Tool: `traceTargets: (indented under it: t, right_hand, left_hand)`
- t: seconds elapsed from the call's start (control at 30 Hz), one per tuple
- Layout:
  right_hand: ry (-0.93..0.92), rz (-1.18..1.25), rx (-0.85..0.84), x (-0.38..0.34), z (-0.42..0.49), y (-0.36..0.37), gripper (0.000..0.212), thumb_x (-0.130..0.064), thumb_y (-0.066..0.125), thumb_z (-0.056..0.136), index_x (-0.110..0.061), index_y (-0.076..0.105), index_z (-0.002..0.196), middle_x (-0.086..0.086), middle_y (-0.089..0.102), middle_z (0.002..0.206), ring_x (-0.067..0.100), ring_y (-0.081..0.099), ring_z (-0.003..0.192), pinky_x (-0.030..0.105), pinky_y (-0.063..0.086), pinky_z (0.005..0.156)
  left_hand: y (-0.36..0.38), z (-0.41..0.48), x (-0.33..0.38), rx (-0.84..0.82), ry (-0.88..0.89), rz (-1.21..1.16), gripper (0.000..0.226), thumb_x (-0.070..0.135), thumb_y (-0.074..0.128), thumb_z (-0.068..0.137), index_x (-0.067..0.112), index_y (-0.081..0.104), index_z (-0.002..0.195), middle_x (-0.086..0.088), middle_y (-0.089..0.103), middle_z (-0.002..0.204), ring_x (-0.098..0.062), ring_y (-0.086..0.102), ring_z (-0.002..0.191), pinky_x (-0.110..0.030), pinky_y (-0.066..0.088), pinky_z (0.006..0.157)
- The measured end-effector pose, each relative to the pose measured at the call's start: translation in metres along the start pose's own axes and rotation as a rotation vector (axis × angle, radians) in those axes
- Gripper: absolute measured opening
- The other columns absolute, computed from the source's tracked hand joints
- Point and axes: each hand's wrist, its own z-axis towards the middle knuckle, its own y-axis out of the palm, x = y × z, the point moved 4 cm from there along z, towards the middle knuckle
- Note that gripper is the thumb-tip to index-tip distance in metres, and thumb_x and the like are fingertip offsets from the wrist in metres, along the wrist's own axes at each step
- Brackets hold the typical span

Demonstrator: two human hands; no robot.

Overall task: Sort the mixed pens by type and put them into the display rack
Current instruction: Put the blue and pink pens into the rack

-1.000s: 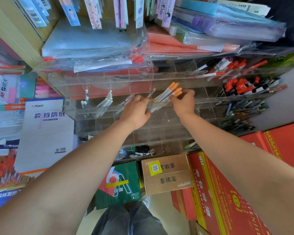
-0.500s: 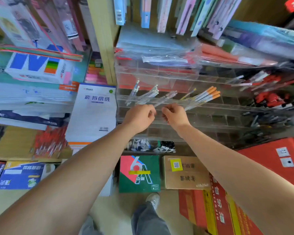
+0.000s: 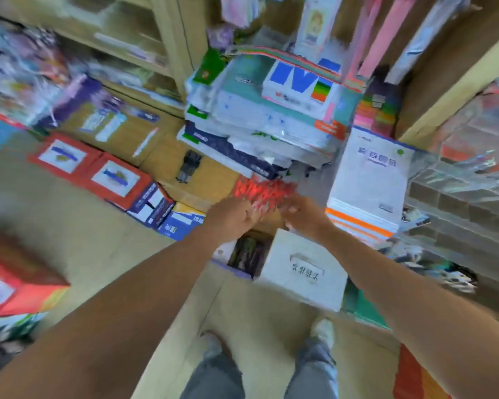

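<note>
Red-capped pens point(image 3: 261, 191), seemingly heaped, lie blurred left of clear display rack point(image 3: 458, 203)

Red pens point(image 3: 261, 191) hemmed in — paper stacks point(image 3: 257, 131) behind, notepad pile point(image 3: 369, 182) right, white box point(image 3: 294, 283) in front, open floor point(image 3: 69, 223) left

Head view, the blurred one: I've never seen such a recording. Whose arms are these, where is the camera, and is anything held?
No machine here: a person wears the camera on the head, looking down, so both bare arms show. The left hand and right hand reach to a heap of red pens by stacked paper. The clear rack stands at the right edge. Blur hides whether either hand holds a pen.
</note>
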Motion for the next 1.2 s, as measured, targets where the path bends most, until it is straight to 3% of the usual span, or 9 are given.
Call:
traceTargets:
  t: [0.1, 0.17, 0.27, 0.4, 0.57, 0.77, 1.03, 1.13, 1.2]
  right_hand:
    - [-0.067, -0.063, -0.075, -0.050, 0.019, 0.066, 0.016, -0.010, 0.058, 0.088, -0.022, 0.068, 0.089, 0.001, 0.064, 0.096, 0.020, 0.060, 0.090, 0.029, 0.046, 0.081]
    - [-0.107, -0.121, -0.103, -0.078, 0.032, 0.100, 0.018, -0.012, 0.057, 0.091, -0.013, 0.068, 0.105, 0.001, 0.064, 0.100, 0.018, 0.060, 0.093, 0.024, 0.042, 0.078]
    - [-0.126, -0.157, -0.186, -0.115, 0.061, 0.147, 0.022, -0.011, 0.053, 0.092, -0.009, 0.064, 0.111, 0.006, 0.064, 0.104, 0.024, 0.063, 0.093, 0.025, 0.044, 0.071]
    - [-0.169, -0.242, -0.261, -0.155, 0.119, 0.201, 0.024, -0.015, 0.055, 0.092, -0.012, 0.061, 0.115, 0.006, 0.065, 0.111, 0.023, 0.060, 0.104, 0.025, 0.041, 0.079]
    - [-0.175, -0.231, -0.311, -0.208, 0.206, 0.253, 0.023, -0.016, 0.057, 0.093, -0.012, 0.060, 0.115, 0.005, 0.064, 0.112, 0.023, 0.060, 0.103, 0.034, 0.047, 0.091]
    - [-0.167, -0.263, -0.382, -0.268, 0.305, 0.309, 0.021, -0.018, 0.055, 0.093, -0.016, 0.059, 0.114, 0.002, 0.063, 0.108, 0.021, 0.059, 0.101, 0.034, 0.047, 0.087]
    - [-0.148, -0.237, -0.370, -0.335, 0.421, 0.377, 0.027, -0.013, 0.052, 0.094, -0.011, 0.058, 0.120, 0.006, 0.065, 0.110, 0.021, 0.059, 0.103, 0.030, 0.045, 0.089]
    - [-0.093, -0.191, -0.329, -0.347, 0.464, 0.403, 0.021, -0.014, 0.055, 0.092, -0.013, 0.062, 0.112, 0.006, 0.068, 0.102, 0.019, 0.062, 0.092, 0.020, 0.039, 0.075]
    - [-0.018, -0.164, -0.289, -0.354, 0.493, 0.422, 0.021, -0.016, 0.056, 0.091, -0.012, 0.063, 0.111, 0.008, 0.068, 0.101, 0.024, 0.064, 0.091, 0.024, 0.044, 0.076]
  left_hand:
    - [-0.009, -0.018, -0.086, -0.035, -0.100, 0.042, 0.026, 0.024, 0.050, 0.095, 0.011, 0.060, 0.115, -0.013, 0.061, 0.112, -0.032, 0.056, 0.108, -0.043, 0.048, 0.090]
    - [-0.013, -0.025, -0.134, -0.023, -0.162, -0.003, 0.032, 0.024, 0.051, 0.095, 0.011, 0.056, 0.124, -0.013, 0.057, 0.122, -0.032, 0.053, 0.114, -0.041, 0.044, 0.095]
    - [-0.017, -0.026, -0.199, 0.006, -0.217, -0.064, 0.038, 0.026, 0.053, 0.092, 0.012, 0.053, 0.127, -0.012, 0.056, 0.127, -0.030, 0.053, 0.116, -0.040, 0.044, 0.096]
    - [-0.025, -0.012, -0.272, 0.013, -0.287, -0.132, 0.044, 0.026, 0.054, 0.093, 0.012, 0.049, 0.134, -0.012, 0.055, 0.128, -0.031, 0.052, 0.118, -0.040, 0.045, 0.095]
    - [-0.051, 0.033, -0.359, 0.018, -0.339, -0.167, 0.040, 0.025, 0.054, 0.093, 0.008, 0.050, 0.130, -0.012, 0.057, 0.123, -0.031, 0.051, 0.116, -0.037, 0.044, 0.089]
    - [-0.087, 0.091, -0.465, 0.018, -0.399, -0.177, 0.047, 0.025, 0.052, 0.094, 0.012, 0.044, 0.138, -0.012, 0.056, 0.129, -0.030, 0.048, 0.122, -0.042, 0.042, 0.099]
    - [-0.129, 0.177, -0.599, 0.049, -0.434, -0.164, 0.040, 0.023, 0.051, 0.095, 0.011, 0.050, 0.133, -0.013, 0.057, 0.128, -0.030, 0.051, 0.118, -0.039, 0.043, 0.097]
    - [-0.140, 0.214, -0.649, 0.070, -0.423, -0.182, 0.035, 0.021, 0.051, 0.093, 0.009, 0.055, 0.126, -0.015, 0.060, 0.119, -0.032, 0.055, 0.112, -0.041, 0.048, 0.090]
    - [-0.145, 0.240, -0.680, 0.032, -0.398, -0.166, 0.026, 0.019, 0.050, 0.093, 0.006, 0.056, 0.114, -0.016, 0.059, 0.107, -0.035, 0.057, 0.102, -0.041, 0.050, 0.078]
